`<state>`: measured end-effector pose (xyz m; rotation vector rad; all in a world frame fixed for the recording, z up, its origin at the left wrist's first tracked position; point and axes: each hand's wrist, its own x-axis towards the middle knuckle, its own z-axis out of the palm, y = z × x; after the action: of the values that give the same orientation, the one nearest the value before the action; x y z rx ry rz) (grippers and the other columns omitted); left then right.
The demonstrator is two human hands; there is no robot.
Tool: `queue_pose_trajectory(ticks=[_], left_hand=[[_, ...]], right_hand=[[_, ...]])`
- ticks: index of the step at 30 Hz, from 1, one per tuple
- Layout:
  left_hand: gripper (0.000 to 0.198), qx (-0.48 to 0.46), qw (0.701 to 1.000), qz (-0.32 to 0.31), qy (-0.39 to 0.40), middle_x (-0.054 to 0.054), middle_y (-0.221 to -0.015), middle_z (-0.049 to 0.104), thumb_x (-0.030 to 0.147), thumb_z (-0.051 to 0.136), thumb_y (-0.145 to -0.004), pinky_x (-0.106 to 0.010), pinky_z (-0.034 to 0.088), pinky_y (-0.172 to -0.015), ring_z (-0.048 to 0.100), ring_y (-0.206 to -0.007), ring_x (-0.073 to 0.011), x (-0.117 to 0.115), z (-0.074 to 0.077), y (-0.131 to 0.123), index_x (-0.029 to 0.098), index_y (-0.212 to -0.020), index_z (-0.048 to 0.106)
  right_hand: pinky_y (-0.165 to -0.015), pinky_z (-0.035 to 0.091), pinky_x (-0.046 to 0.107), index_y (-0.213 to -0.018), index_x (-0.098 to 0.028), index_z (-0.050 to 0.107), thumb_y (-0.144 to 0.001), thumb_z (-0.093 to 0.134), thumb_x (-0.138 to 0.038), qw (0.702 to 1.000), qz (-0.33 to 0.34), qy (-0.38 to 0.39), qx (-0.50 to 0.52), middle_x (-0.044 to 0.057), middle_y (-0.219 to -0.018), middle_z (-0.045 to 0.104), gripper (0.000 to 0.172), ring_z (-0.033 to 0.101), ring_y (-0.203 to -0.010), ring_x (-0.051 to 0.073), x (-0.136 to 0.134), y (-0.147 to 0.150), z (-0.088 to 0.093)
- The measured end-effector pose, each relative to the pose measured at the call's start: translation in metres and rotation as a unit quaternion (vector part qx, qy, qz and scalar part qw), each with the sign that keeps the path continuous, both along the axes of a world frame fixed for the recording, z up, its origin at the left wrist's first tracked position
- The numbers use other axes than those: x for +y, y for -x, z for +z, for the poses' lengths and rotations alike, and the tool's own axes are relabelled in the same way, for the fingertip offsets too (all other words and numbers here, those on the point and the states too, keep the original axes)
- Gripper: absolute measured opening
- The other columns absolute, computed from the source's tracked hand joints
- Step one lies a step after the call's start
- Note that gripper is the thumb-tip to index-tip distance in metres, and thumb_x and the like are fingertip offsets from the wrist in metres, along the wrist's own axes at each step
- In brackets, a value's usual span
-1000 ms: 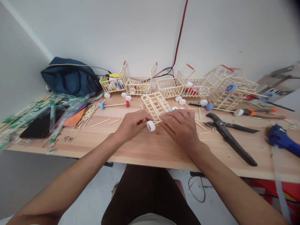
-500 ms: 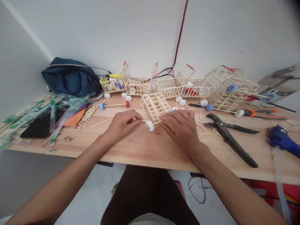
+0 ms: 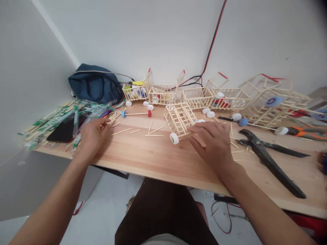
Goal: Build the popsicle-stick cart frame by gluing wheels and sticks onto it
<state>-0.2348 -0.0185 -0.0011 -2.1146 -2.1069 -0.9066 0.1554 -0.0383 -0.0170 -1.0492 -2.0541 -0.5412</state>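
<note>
A small cart made of wooden sticks (image 3: 178, 119), with white bottle-cap wheels, rests tilted on the table. My right hand (image 3: 214, 143) is closed on its right lower edge; the fingers cover that end. One white wheel (image 3: 174, 138) points toward me at the cart's front left corner. My left hand (image 3: 93, 137) is at a pile of short wooden sticks (image 3: 114, 116), with curled fingers whose tips are partly hidden; what they pinch cannot be made out. Several loose sticks (image 3: 154, 135) lie between the left hand and the cart.
Finished-looking stick carts (image 3: 196, 98) line the wall. A stick axle (image 3: 136, 114) with blue and red caps lies before them. Black-handled pliers (image 3: 265, 160) lie at right, orange-handled pliers (image 3: 306, 132) behind. At left are a phone (image 3: 62, 131), plastic-wrapped sticks (image 3: 48, 120) and a blue bag (image 3: 95, 83).
My left hand has left the cart's front wheel and moved left to the stick pile. Loose sticks formerly behind it now show. My right hand stays on the cart; the view has shifted left.
</note>
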Motion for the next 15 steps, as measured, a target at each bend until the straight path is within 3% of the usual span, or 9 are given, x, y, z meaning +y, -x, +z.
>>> queue_pose_trajectory(ticks=[4,6,9,15], left_hand=[[0.024,-0.077,0.997,-0.008,0.003,-0.002,-0.092,0.072,0.039,0.061,-0.086,-0.031,0.039,-0.067,0.057,-0.074,-0.0200,-0.005,-0.001,-0.020,0.023,-0.100,0.072],[0.028,-0.094,0.994,-0.052,0.034,-0.004,-0.091,0.072,0.043,0.061,-0.087,-0.030,0.039,-0.066,0.056,-0.069,-0.0182,-0.006,-0.001,-0.036,0.020,-0.097,0.074],[0.025,-0.031,0.988,-0.136,0.071,-0.008,-0.097,0.071,0.039,0.061,-0.087,-0.031,0.041,-0.074,0.061,-0.085,-0.0225,-0.001,-0.002,-0.056,0.020,-0.097,0.073],[0.015,0.086,0.979,-0.125,0.134,-0.009,-0.092,0.064,0.023,0.048,-0.088,-0.031,0.037,-0.069,0.058,-0.084,-0.0237,0.012,-0.002,-0.070,0.018,-0.083,0.061]], right_hand=[[-0.083,0.038,0.041,-0.104,-0.022,0.067,-0.090,0.065,-0.029,1.000,-0.007,-0.007,0.005,0.007,-0.100,0.073,0.015,0.064,-0.095,0.025,0.001,-0.003,0.000],[-0.083,0.039,0.041,-0.102,-0.021,0.067,-0.090,0.066,-0.028,1.000,-0.008,-0.016,0.012,0.007,-0.099,0.073,0.015,0.065,-0.095,0.025,0.002,-0.004,0.001],[-0.084,0.040,0.041,-0.101,-0.020,0.067,-0.090,0.067,-0.027,0.999,-0.010,-0.026,0.017,0.008,-0.097,0.073,0.014,0.066,-0.094,0.025,0.002,-0.005,0.002],[-0.087,0.041,0.041,-0.100,-0.019,0.068,-0.091,0.064,-0.024,0.999,-0.022,-0.031,0.028,0.008,-0.099,0.073,0.011,0.066,-0.095,0.025,0.003,-0.008,0.003]])
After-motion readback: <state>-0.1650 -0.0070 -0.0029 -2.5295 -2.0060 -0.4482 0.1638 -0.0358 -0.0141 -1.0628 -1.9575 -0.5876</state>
